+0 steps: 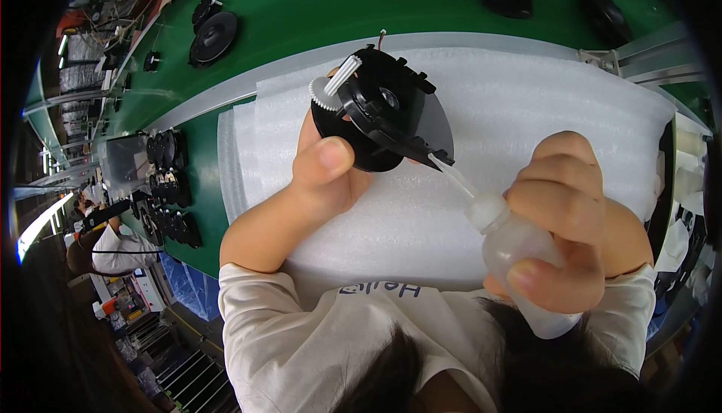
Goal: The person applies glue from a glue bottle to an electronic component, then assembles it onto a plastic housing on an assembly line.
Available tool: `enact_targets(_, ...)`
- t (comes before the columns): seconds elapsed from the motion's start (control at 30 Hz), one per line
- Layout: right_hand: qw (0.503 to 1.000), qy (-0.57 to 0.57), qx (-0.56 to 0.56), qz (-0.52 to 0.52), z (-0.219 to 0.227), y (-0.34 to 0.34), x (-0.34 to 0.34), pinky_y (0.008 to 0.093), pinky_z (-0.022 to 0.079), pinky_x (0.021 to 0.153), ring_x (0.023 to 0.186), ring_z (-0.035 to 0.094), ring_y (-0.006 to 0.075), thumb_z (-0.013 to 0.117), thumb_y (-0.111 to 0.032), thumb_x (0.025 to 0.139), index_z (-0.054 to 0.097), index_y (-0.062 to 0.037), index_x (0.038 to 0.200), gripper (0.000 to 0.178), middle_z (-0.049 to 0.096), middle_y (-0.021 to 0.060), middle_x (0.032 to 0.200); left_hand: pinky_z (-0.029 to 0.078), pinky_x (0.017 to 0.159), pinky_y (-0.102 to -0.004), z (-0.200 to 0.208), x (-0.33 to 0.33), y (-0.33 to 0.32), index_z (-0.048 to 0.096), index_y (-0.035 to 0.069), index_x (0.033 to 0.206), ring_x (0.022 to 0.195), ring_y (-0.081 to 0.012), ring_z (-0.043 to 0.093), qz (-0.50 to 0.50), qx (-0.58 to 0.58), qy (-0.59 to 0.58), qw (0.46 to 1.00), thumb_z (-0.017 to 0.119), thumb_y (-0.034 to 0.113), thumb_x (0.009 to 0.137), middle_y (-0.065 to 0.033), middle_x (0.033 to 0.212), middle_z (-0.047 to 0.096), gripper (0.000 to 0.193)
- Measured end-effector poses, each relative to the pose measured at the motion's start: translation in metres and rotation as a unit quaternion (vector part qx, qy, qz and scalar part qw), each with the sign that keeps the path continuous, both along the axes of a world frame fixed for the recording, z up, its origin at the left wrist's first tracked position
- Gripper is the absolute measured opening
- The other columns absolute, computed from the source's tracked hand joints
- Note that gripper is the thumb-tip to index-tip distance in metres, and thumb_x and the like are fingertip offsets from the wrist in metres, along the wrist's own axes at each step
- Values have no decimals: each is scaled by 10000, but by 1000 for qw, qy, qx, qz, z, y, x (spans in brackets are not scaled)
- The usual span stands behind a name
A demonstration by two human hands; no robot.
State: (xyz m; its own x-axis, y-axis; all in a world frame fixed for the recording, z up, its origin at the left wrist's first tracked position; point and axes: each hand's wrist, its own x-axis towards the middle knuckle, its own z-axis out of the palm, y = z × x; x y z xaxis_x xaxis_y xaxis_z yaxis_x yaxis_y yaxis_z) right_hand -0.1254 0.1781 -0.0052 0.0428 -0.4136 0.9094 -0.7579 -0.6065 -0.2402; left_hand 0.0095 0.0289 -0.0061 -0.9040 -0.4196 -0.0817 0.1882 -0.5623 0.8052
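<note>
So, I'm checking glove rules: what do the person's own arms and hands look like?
The left hand and right hand are ungloved, with no ring visible. The left sleeve and right sleeve are white and short, ending near the elbows; the left forearm and right forearm are bare.

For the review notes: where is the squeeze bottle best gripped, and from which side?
Probably around the rounded body of the squeeze bottle, coming from the person's right, where the right hand holds it. The bottle tilts with its thin nozzle pointing up-left toward the black part, so a grip behind the collar leaves that end free.
</note>
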Motion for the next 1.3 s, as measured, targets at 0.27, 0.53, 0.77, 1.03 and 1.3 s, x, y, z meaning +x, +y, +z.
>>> enact_targets(0.27, 999, 20, 27, 21, 5, 3, -7, 276, 302, 503, 550, 409, 160, 651, -280, 713, 391, -199, 994, 392, 456, 60, 758, 445, 840, -355, -3, 0, -10, 377, 29, 1190, 1014, -231, 498, -44, -92, -11, 995, 566, 559, 626, -127, 1130, 477, 797)
enact_targets(0.53, 912, -297, 198, 201, 1, 1, -5, 254, 321, 484, 585, 439, 126, 702, -271, 648, 426, -96, 912, 420, 481, 48, 747, 461, 536, -293, 4, -38, -57, 397, 12, 1001, 698, -206, 571, 185, -542, -101, 813, 690, 296, 612, -106, 869, 551, 564)
enact_targets(0.77, 647, -665, 322, 188, -17, -17, -16, 221, 356, 527, 608, 447, 109, 599, -336, 709, 438, -74, 943, 386, 475, 26, 742, 473, 552, -349, 6, -106, -96, 470, -7, 939, 656, -263, 606, 101, -757, -371, 528, 576, 531, 608, -122, 710, 607, 641)
enact_targets(1.03, 602, -731, 293, 135, -22, -32, -15, 194, 296, 481, 488, 367, 80, 518, -447, 753, 413, -94, 895, 395, 444, 10, 585, 443, 759, -403, 12, -108, -140, 431, -97, 1013, 898, -380, 533, 179, -671, -339, 635, 500, 614, 686, -265, 931, 543, 786)
enact_targets(1.3, 584, -733, 310, 160, -29, -29, -20, 212, 316, 516, 551, 405, 96, 526, -428, 735, 447, -96, 897, 377, 457, 3, 671, 433, 784, -402, 5, -58, -275, 424, -88, 1059, 912, -354, 537, 313, -627, -443, 558, 460, 538, 752, -261, 987, 522, 698)
